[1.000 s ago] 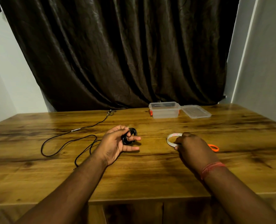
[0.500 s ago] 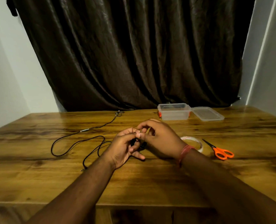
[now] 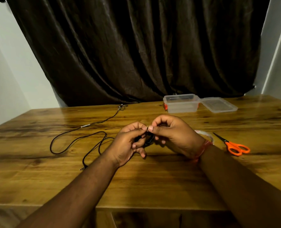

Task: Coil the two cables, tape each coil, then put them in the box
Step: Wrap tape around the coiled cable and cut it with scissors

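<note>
The right hand (image 3: 172, 134) has left the tape (image 3: 205, 134) and joined the left hand (image 3: 128, 142), both pinching the coil (image 3: 150, 139); taping looks imminent.

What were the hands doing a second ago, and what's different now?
A second ago the right hand was out at the tape roll. It let go and came over to the left hand; now both pinch the coil between fingertips. The left hand held the coil throughout. The loose cable, scissors, box and lid stayed put.
</note>
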Demonstrator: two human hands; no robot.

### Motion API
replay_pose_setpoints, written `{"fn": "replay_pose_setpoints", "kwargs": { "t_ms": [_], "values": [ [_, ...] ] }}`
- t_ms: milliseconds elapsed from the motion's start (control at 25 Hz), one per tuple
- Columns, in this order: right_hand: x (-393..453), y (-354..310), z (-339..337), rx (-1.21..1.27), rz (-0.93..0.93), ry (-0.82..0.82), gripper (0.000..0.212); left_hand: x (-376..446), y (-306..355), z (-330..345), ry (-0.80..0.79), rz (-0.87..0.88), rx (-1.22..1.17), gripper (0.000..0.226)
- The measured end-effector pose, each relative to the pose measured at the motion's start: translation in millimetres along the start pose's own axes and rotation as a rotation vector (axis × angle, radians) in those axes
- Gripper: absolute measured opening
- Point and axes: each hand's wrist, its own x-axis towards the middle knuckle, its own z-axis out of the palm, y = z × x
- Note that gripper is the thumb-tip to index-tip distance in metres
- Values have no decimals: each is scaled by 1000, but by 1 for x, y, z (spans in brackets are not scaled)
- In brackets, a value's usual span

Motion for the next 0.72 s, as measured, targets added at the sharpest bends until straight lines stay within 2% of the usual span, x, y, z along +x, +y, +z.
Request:
{"fn": "replay_pose_setpoints", "kwargs": {
  "t_ms": [280,520,600,720],
  "values": [
    [-7,-5,2,102,30,-13,12,-5,1,2,0,31,-1,3],
    [-3,3,-1,-103,42,63,5,-4,-1,5,93,64,156,13],
    [-2,4,-2,-109,53,108,10,-4,0,7,146,69,181,15],
    [-3,2,-3,-45,66,83,20,-4,2,7,158,70,172,14]
  ]
}}
